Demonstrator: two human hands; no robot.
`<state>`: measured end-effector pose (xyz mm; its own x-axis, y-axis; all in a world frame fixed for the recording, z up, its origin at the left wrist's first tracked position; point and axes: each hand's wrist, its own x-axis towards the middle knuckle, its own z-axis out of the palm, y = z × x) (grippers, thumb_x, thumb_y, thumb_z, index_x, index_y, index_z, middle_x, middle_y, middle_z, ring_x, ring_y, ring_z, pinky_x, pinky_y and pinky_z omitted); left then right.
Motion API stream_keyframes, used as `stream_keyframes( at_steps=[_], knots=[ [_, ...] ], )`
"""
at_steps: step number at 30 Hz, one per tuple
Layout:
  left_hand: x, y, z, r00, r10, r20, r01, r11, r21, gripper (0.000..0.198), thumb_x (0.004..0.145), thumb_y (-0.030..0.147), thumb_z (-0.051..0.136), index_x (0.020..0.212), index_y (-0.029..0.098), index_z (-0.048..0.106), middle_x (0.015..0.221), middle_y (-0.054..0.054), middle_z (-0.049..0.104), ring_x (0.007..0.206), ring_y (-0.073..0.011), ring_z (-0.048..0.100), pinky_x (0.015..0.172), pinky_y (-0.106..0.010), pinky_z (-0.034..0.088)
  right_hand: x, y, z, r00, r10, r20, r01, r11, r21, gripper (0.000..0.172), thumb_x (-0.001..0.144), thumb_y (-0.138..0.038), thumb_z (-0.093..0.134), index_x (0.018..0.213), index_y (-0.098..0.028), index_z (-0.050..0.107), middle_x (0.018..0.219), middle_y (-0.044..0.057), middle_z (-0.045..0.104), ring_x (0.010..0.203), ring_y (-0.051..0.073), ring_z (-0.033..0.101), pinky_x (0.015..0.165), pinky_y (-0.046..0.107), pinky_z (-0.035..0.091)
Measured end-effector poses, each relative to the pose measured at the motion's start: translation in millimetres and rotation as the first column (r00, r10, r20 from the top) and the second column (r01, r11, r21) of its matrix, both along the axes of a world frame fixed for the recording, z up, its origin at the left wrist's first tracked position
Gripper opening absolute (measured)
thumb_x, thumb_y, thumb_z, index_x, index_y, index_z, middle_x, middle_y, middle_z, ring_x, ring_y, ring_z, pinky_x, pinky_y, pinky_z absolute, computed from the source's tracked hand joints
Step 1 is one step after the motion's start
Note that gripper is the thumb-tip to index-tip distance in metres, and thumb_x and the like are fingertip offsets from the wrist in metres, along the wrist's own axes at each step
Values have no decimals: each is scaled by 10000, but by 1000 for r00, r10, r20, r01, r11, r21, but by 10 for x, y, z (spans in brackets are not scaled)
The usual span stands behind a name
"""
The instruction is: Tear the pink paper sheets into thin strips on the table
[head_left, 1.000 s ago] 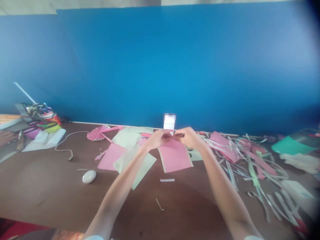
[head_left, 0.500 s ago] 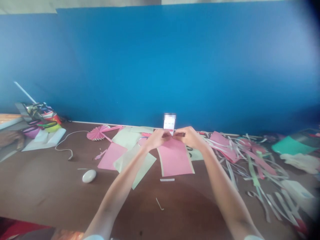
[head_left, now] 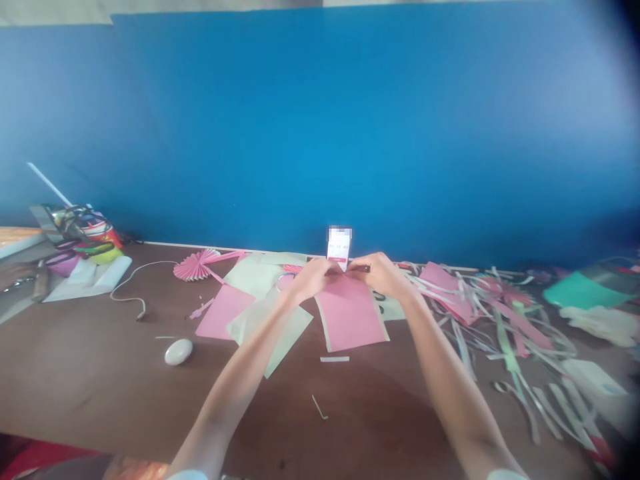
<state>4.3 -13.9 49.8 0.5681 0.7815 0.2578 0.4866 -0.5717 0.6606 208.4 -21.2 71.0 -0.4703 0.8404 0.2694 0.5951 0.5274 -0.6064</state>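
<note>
A pink paper sheet with pale strips along its two sides hangs down toward me from both hands. My left hand pinches its far edge left of the middle. Close beside it, my right hand grips the same edge, fingers closed. The fingertips nearly meet, and the fold or edge between them is partly hidden. Just behind them a phone stands upright with a lit screen. A short white paper strip lies on the table below the sheet.
Left are a white computer mouse, a pink pleated paper fan and pale green sheets. Tangled paper strips cover the right side. A blue partition rises behind the table. Another person's hand is at far left.
The pink sheet's lower edge has shifted very slightly while both my hands stay in place. At far left, the other person's hand has moved, and a shiny object now shows there.
</note>
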Motion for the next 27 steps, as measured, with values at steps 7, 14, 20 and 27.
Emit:
stream_keyframes(
  at_steps=[7,14,20,27],
  knots=[
    [1,-15,21,998,52,-32,-51,999,9,234,846,256,488,914,180,698,915,-49,692,789,-190,616,688,-256,425,-6,-9,4,1000,-2,0,2,1000,-15,187,791,-249,551,864,-227,722,894,18,723,822,214,648,708,281,470],
    [11,1,-27,998,56,-33,-54,997,49,222,838,283,512,868,185,709,861,-48,687,764,-184,610,666,-245,423,-23,0,-7,999,23,49,-23,1000,-14,155,782,-253,574,831,-219,717,881,26,717,810,213,641,738,302,473],
    [5,-18,8,998,43,-51,-42,999,28,236,849,245,475,888,177,697,905,-41,685,764,-168,607,658,-236,413,-28,-6,1,998,19,58,-20,1000,17,183,802,-252,545,824,-213,722,878,29,719,814,206,641,743,282,470],
    [12,-25,37,989,59,-134,-53,997,54,255,862,256,448,859,172,689,848,-41,687,733,-169,605,636,-240,408,-35,-16,9,998,23,62,-25,999,24,194,797,-231,522,804,-215,715,871,15,718,790,188,642,733,270,469]
  ],
)
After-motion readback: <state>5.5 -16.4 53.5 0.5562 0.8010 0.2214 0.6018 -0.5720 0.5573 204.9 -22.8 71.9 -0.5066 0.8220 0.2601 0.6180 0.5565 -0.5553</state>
